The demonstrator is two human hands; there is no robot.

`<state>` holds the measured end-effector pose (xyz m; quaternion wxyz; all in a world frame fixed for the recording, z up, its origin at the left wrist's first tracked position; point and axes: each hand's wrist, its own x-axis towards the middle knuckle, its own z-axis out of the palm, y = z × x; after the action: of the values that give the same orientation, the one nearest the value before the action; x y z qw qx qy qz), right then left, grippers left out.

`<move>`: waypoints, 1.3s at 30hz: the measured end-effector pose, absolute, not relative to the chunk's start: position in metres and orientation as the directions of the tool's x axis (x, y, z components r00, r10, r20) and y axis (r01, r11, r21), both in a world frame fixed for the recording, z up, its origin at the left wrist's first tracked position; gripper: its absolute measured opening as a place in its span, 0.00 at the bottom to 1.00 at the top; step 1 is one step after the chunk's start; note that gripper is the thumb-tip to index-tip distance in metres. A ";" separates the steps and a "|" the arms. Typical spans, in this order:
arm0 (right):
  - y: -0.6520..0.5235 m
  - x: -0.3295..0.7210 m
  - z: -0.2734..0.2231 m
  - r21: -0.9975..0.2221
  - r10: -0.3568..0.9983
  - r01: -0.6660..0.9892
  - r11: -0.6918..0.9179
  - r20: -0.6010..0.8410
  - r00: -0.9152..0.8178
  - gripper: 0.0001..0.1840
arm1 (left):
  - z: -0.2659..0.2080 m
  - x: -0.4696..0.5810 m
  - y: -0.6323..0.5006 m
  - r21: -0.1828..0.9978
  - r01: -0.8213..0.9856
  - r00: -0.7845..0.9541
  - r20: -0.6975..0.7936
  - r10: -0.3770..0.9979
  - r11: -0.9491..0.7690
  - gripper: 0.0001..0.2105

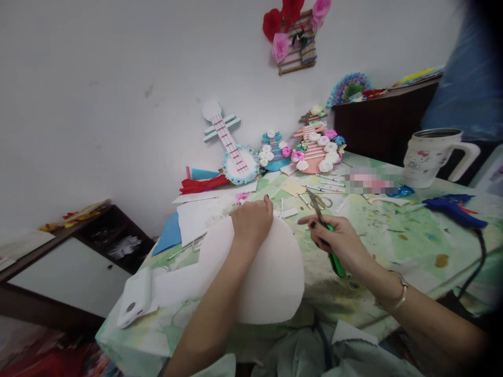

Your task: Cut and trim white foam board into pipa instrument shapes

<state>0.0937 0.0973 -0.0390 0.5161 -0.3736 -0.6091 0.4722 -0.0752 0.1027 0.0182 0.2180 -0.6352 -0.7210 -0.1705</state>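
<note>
Nearest the camera, a large white foam sheet (271,283) with a rounded edge lies on the green patterned table (396,241), its lower rim reaching the table's near edge. The left hand (251,220) rests on the sheet's far edge, fingers curled down over it and gripping the rim. Just right of the sheet, the right hand (340,243) is closed around green-handled scissors (328,238); the blades point up and away, and whether they are parted cannot be told. A metal bangle (396,298) circles that wrist.

At the table's left corner lies a small white device (135,298). Farther back sit blue paper (170,234), white sheets (196,217), a second pair of scissors (320,201), and, to the right, a blue glue gun (451,207) with its dark cord trailing toward the near edge. Beyond that stands a white mug (430,157).

Against the wall lean a white craft guitar (230,149), red paper (202,184), and two flower-decked stick models (314,146). Paper flowers (294,26) hang on the wall above.
</note>
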 end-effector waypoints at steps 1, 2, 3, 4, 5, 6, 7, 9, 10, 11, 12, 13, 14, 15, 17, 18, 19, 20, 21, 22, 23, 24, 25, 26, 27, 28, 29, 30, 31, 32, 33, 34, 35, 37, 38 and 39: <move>0.097 0.090 -0.039 -0.961 0.941 -0.020 0.275 0.274 -0.198 0.20 | 0.018 -0.075 0.104 -0.033 0.989 -0.104 0.528 0.843 0.143 0.27; 0.096 0.087 -0.039 -0.960 0.940 -0.006 0.281 0.276 -0.200 0.20 | 0.018 -0.074 0.105 -0.036 0.988 -0.110 0.523 0.845 0.151 0.26; 0.096 0.083 -0.040 -0.957 0.939 0.006 0.291 0.284 -0.193 0.19 | 0.018 -0.074 0.105 -0.041 0.986 -0.116 0.517 0.848 0.160 0.26; 0.097 0.081 -0.041 -0.953 0.938 0.019 0.303 0.294 -0.185 0.16 | 0.018 -0.074 0.106 -0.047 0.985 -0.121 0.511 0.851 0.169 0.26; 0.098 0.079 -0.042 -0.948 0.936 0.031 0.316 0.306 -0.177 0.14 | 0.017 -0.074 0.107 -0.054 0.983 -0.126 0.504 0.855 0.176 0.26; 0.099 0.077 -0.043 -0.944 0.934 0.044 0.327 0.316 -0.169 0.13 | 0.017 -0.074 0.107 -0.060 0.981 -0.131 0.498 0.857 0.185 0.26; 0.100 0.076 -0.045 -0.940 0.932 0.058 0.337 0.324 -0.163 0.13 | 0.016 -0.075 0.108 -0.066 0.979 -0.137 0.492 0.859 0.194 0.26; 0.103 0.074 -0.047 -0.931 0.929 0.094 0.352 0.335 -0.160 0.12 | 0.015 -0.076 0.109 -0.075 0.975 -0.147 0.489 0.859 0.210 0.26; 0.104 0.074 -0.048 -0.927 0.927 0.118 0.357 0.337 -0.163 0.11 | 0.014 -0.077 0.110 -0.079 0.974 -0.149 0.492 0.858 0.214 0.26; 0.106 0.073 -0.049 -0.920 0.926 0.147 0.363 0.338 -0.168 0.11 | 0.013 -0.077 0.111 -0.082 0.973 -0.150 0.496 0.855 0.218 0.26; 0.107 0.072 -0.050 -0.912 0.924 0.178 0.369 0.340 -0.174 0.12 | 0.012 -0.077 0.111 -0.083 0.972 -0.149 0.501 0.853 0.218 0.26; 0.108 0.071 -0.050 -0.902 0.921 0.209 0.378 0.344 -0.182 0.14 | 0.011 -0.077 0.112 -0.084 0.973 -0.147 0.504 0.851 0.217 0.26; 0.109 0.070 -0.051 -0.890 0.918 0.237 0.388 0.350 -0.189 0.15 | 0.011 -0.077 0.112 -0.083 0.973 -0.146 0.506 0.850 0.216 0.26; 0.111 0.069 -0.051 -0.878 0.913 0.261 0.402 0.359 -0.195 0.16 | 0.010 -0.076 0.113 -0.081 0.973 -0.145 0.506 0.850 0.215 0.26; 0.113 0.067 -0.052 -0.852 0.899 0.294 0.434 0.387 -0.206 0.16 | 0.009 -0.075 0.113 -0.077 0.974 -0.145 0.505 0.851 0.212 0.27; 0.114 0.066 -0.052 -0.838 0.891 0.308 0.451 0.403 -0.207 0.15 | 0.009 -0.075 0.113 -0.075 0.974 -0.147 0.504 0.851 0.212 0.26; 0.114 0.066 -0.052 -0.823 0.883 0.323 0.468 0.421 -0.207 0.14 | 0.009 -0.075 0.113 -0.070 0.974 -0.151 0.505 0.850 0.214 0.26; 0.114 0.065 -0.052 -0.806 0.874 0.338 0.486 0.441 -0.205 0.12 | 0.009 -0.075 0.114 -0.064 0.974 -0.156 0.505 0.849 0.217 0.26; 0.114 0.065 -0.053 -0.788 0.864 0.355 0.503 0.461 -0.201 0.11 | 0.009 -0.075 0.114 -0.057 0.973 -0.163 0.507 0.847 0.222 0.26; 0.113 0.065 -0.053 -0.770 0.855 0.371 0.518 0.481 -0.196 0.11 | 0.008 -0.075 0.114 -0.048 0.973 -0.170 0.507 0.845 0.225 0.26; 0.112 0.065 -0.053 -0.754 0.845 0.386 0.532 0.499 -0.192 0.10 | 0.008 -0.075 0.114 -0.039 0.973 -0.176 0.506 0.844 0.227 0.26; 0.110 0.065 -0.053 -0.739 0.837 0.399 0.543 0.514 -0.187 0.09 | 0.008 -0.075 0.115 -0.029 0.973 -0.182 0.503 0.845 0.227 0.26; 0.109 0.065 -0.053 -0.727 0.830 0.409 0.552 0.528 -0.182 0.09 | 0.008 -0.076 0.115 -0.021 0.974 -0.187 0.498 0.847 0.227 0.26; 0.107 0.065 -0.053 -0.717 0.824 0.419 0.557 0.539 -0.174 0.08 | 0.008 -0.076 0.116 -0.013 0.973 -0.195 0.494 0.847 0.231 0.26; 0.105 0.066 -0.053 -0.709 0.820 0.428 0.560 0.549 -0.164 0.08 | 0.009 -0.077 0.116 -0.005 0.971 -0.206 0.492 0.846 0.239 0.25; 0.104 0.067 -0.053 -0.703 0.816 0.436 0.561 0.557 -0.153 0.07 | 0.010 -0.079 0.117 0.002 0.967 -0.222 0.488 0.844 0.253 0.25; 0.102 0.069 -0.053 -0.699 0.814 0.443 0.561 0.564 -0.142 0.07 | 0.011 -0.080 0.117 0.010 0.963 -0.241 0.484 0.841 0.270 0.25; 0.102 0.071 -0.053 -0.696 0.812 0.449 0.560 0.568 -0.132 0.08 | 0.013 -0.082 0.117 0.017 0.958 -0.259 0.478 0.840 0.286 0.25; 0.102 0.074 -0.052 -0.695 0.811 0.452 0.559 0.571 -0.124 0.08 | 0.015 -0.085 0.116 0.024 0.955 -0.272 0.470 0.840 0.296 0.25; 0.102 0.077 -0.052 -0.696 0.811 0.454 0.557 0.573 -0.117 0.09 | 0.016 -0.087 0.116 0.029 0.953 -0.281 0.464 0.840 0.302 0.25; 0.104 0.080 -0.052 -0.698 0.812 0.455 0.553 0.573 -0.109 0.10 | 0.018 -0.089 0.115 0.033 0.953 -0.283 0.462 0.841 0.302 0.26; 0.106 0.083 -0.052 -0.702 0.814 0.456 0.547 0.573 -0.094 0.11 | 0.020 -0.090 0.114 0.035 0.953 -0.282 0.467 0.838 0.301 0.26; 0.108 0.087 -0.052 -0.708 0.818 0.458 0.538 0.571 -0.077 0.12 | 0.021 -0.091 0.113 0.034 0.953 -0.279 0.477 0.833 0.299 0.27; 0.112 0.092 -0.052 -0.723 0.826 0.457 0.518 0.563 -0.045 0.15 | 0.022 -0.092 0.112 0.028 0.954 -0.273 0.499 0.823 0.299 0.27; 0.113 0.093 -0.052 -0.731 0.830 0.451 0.512 0.556 -0.041 0.15 | 0.022 -0.092 0.111 0.024 0.954 -0.269 0.505 0.820 0.299 0.27; 0.113 0.094 -0.052 -0.739 0.834 0.437 0.512 0.549 -0.050 0.13 | 0.022 -0.091 0.111 0.020 0.955 -0.266 0.507 0.820 0.297 0.27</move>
<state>0.0940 0.1135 -0.0517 0.5177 -0.4550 -0.6987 0.1917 -0.0907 0.1106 0.0215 0.2059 -0.5697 -0.7787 -0.1635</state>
